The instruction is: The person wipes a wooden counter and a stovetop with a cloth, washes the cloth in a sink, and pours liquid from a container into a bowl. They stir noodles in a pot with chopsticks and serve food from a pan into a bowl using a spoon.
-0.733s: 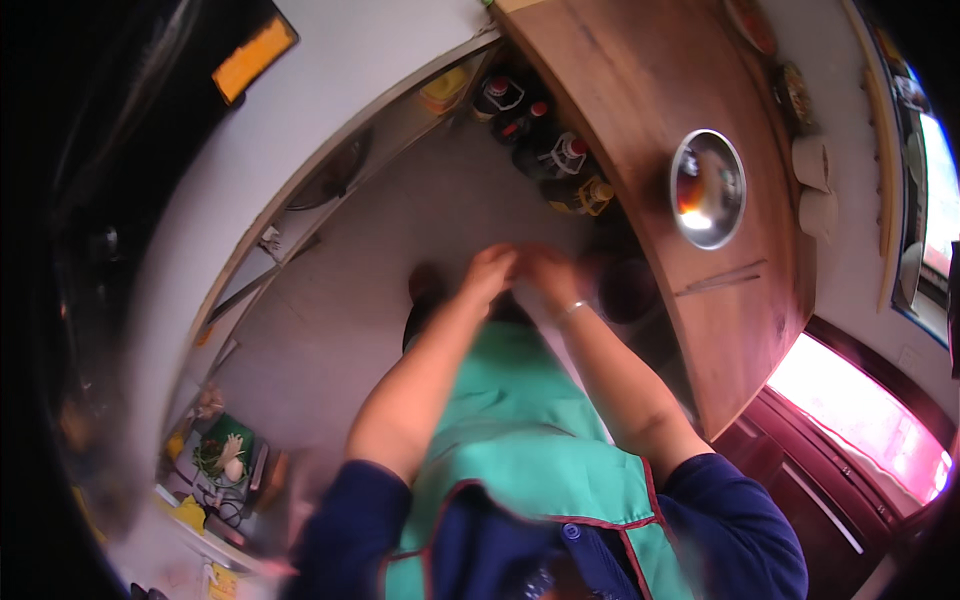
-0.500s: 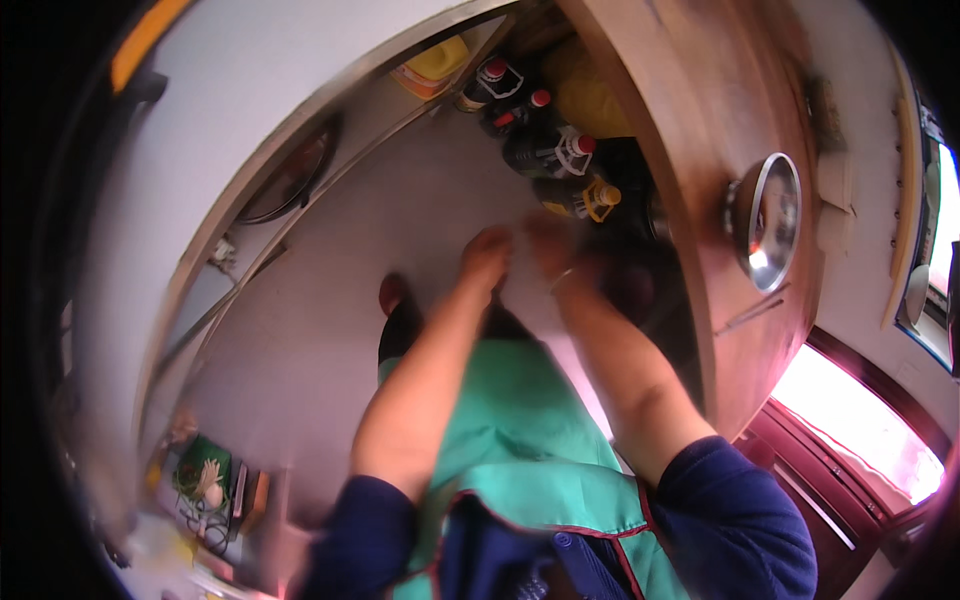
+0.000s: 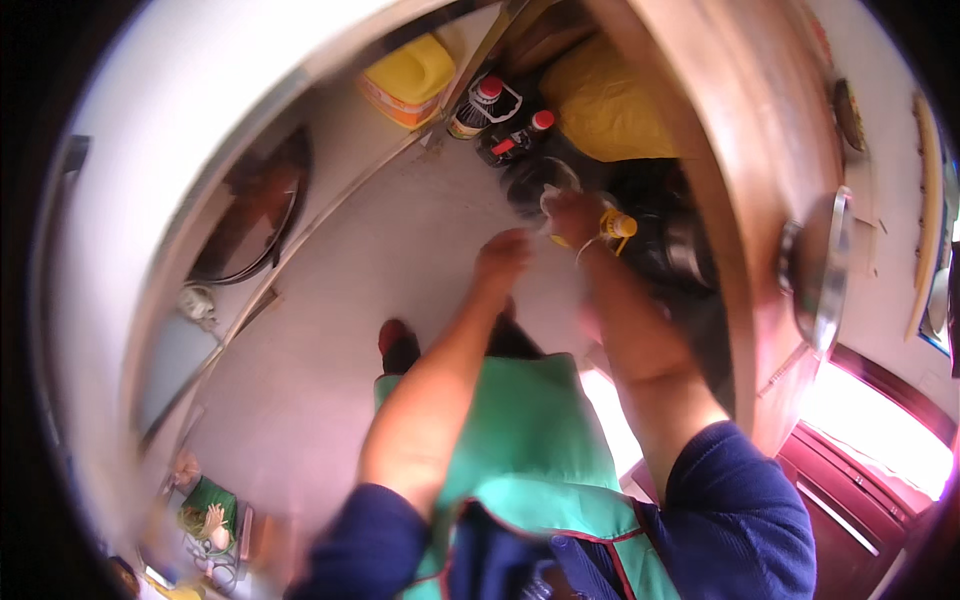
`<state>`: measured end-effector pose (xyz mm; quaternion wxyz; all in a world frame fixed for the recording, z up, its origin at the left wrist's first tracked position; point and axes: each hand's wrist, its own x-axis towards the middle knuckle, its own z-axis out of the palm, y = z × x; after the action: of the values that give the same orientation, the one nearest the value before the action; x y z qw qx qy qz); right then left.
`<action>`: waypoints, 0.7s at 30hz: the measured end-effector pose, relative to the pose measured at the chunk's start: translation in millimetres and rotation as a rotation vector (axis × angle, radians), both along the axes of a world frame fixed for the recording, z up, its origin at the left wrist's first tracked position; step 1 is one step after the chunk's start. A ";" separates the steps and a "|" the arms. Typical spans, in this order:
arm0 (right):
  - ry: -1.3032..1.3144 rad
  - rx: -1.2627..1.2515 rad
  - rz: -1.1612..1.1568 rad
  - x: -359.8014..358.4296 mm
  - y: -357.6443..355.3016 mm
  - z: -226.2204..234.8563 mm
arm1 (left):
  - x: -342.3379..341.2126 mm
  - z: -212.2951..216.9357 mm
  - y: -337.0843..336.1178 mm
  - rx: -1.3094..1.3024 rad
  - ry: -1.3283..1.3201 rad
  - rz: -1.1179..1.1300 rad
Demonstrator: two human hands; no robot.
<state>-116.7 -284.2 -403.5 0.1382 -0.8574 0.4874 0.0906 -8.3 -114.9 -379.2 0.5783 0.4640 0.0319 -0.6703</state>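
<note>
My right hand (image 3: 575,217), a bracelet at its wrist, is at the top of a large dark plastic bottle (image 3: 533,182) with a pale handle. Its fingers look closed around the bottle's neck or handle and cover the cap; motion blurs them. Close by on the left, my left hand (image 3: 503,256) hangs over the floor with its fingers smeared by motion. Partly behind my right hand stands a bottle with a yellow cap (image 3: 622,225). Beyond are a bottle with a red cap and white handle (image 3: 487,92) and a smaller dark red-capped bottle (image 3: 520,138).
A yellow bag (image 3: 610,105) and a dark pot (image 3: 690,250) sit under the wooden counter (image 3: 715,100), which bears a metal bowl (image 3: 828,270). At the left are a yellow jug (image 3: 415,75) and a round dark pan (image 3: 265,215). A green basket (image 3: 212,505) stands lower left.
My right hand has come forward onto the dark bottle, whose red cap is now covered. My left hand has moved slightly right. The view has shifted, bringing the yellow jug further in.
</note>
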 end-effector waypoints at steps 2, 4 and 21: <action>-0.297 0.103 -0.154 19.0 47.4 71.1 | 14.5 25.6 19.4 0.083 -0.202 -0.026; -0.503 0.228 -0.324 22.9 90.6 159.8 | 29.3 76.0 41.8 0.068 -0.344 0.017; -1.108 0.351 0.119 -14.5 195.6 679.1 | 133.9 522.8 80.4 -0.179 -0.115 -0.993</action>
<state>-131.2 -88.6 275.5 0.5071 -0.7672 0.2709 -0.2845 125.6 -34.5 143.7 0.2282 0.4081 -0.2818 -0.8379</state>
